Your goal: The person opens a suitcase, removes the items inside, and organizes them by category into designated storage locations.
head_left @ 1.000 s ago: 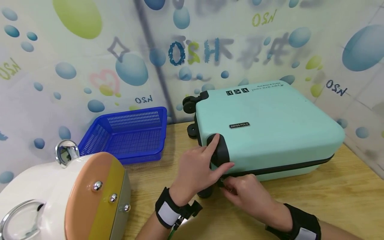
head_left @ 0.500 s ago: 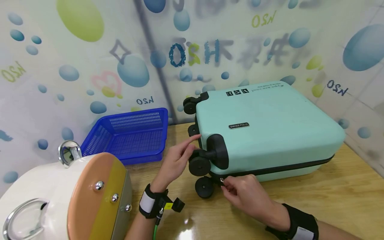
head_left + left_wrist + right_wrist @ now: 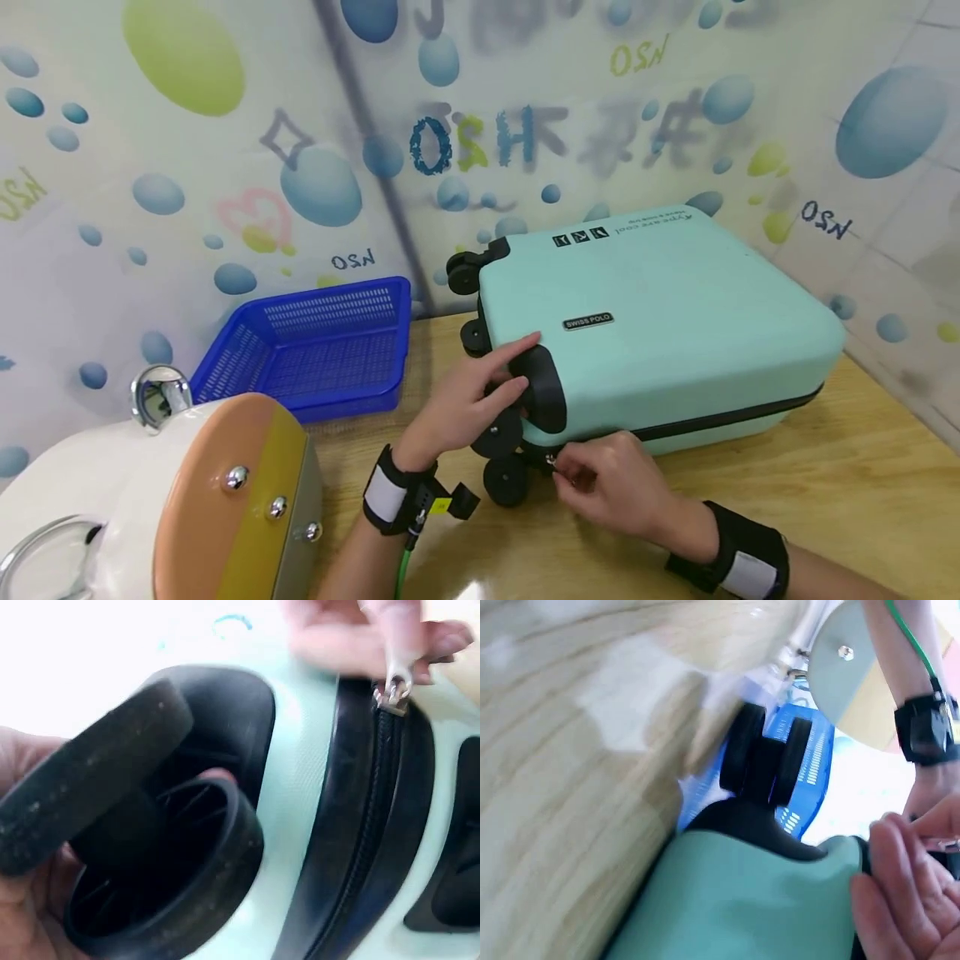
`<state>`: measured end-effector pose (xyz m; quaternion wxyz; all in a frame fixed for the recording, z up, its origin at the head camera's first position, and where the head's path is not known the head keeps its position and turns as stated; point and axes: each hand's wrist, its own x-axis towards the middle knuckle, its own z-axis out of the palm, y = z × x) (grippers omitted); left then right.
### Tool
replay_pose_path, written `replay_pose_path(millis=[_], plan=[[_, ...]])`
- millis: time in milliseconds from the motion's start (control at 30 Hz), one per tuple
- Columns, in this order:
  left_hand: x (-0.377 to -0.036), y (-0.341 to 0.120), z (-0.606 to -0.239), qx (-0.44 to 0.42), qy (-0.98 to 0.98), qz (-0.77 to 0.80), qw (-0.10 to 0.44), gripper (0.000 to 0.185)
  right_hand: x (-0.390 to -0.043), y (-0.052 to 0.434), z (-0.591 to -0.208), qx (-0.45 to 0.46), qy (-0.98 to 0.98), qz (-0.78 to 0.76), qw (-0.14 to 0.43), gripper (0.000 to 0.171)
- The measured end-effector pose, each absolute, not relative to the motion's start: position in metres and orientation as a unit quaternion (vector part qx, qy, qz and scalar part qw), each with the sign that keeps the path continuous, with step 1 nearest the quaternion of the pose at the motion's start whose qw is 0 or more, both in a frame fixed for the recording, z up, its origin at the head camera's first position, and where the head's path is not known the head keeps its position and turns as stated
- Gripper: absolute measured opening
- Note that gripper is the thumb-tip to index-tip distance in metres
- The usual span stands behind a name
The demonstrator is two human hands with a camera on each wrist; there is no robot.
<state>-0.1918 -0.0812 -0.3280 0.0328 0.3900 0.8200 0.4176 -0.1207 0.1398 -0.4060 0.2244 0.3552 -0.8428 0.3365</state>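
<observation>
A mint-green hard-shell suitcase (image 3: 675, 292) lies flat on the wooden table, its black zipper seam (image 3: 367, 802) running along the side. At its near left corner my left hand (image 3: 457, 408) grips round a black double wheel (image 3: 210, 885), with the index finger stretched over the black corner guard (image 3: 546, 392). One fingertip shows between wheel and guard in the left wrist view. Just right of that corner, my right hand (image 3: 618, 483) pinches the metal zipper pull (image 3: 397, 675) between thumb and finger. The right palm hides part of the seam in the head view.
Behind and left of the suitcase stands a blue plastic basket (image 3: 330, 404). A white rounded box with a striped front (image 3: 217, 492) and metal knobs fills the near left. A patterned wall (image 3: 480, 75) closes off the back.
My left hand drew back left from the corner, then came back onto the wheel and guard. The right hand has kept its pinch on the zipper pull at the same corner.
</observation>
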Motion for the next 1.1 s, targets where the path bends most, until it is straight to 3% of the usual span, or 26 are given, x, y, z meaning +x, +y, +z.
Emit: replay_pose_path(millis=[200,333,433,533,600,700,900,1100], plan=[[-0.188,-0.083,-0.323,0.400,0.821,0.407,0.009,0.045,-0.122,0.156,-0.401,0.377,-0.835,0.350,0.199,0.029],[-0.213,-0.096,-0.325,0.373,0.832,0.401,-0.089,0.046,-0.124,0.160,-0.400,0.390,-0.832,0.342,0.197,0.029],[-0.238,-0.104,-0.332,0.373,0.849,0.342,-0.149,0.076,-0.126,0.162,-0.401,0.412,-0.821,0.343,0.199,0.029],[-0.255,-0.102,-0.340,0.401,0.857,0.291,-0.139,0.106,-0.128,0.166,-0.402,0.444,-0.805,0.344,0.193,0.028],[-0.261,-0.098,-0.343,0.409,0.862,0.268,-0.132,0.113,-0.131,0.169,-0.402,0.468,-0.792,0.347,0.180,0.028],[-0.259,-0.093,-0.345,0.406,0.869,0.237,-0.154,0.113,-0.136,0.178,-0.400,0.499,-0.779,0.350,0.148,0.027],[-0.238,-0.090,-0.342,0.406,0.865,0.149,-0.255,0.113,-0.147,0.213,-0.393,0.563,-0.734,0.371,0.085,0.035],[-0.215,-0.094,-0.346,0.402,0.842,0.121,-0.339,0.107,-0.162,0.251,-0.395,0.569,-0.717,0.403,0.004,0.035]])
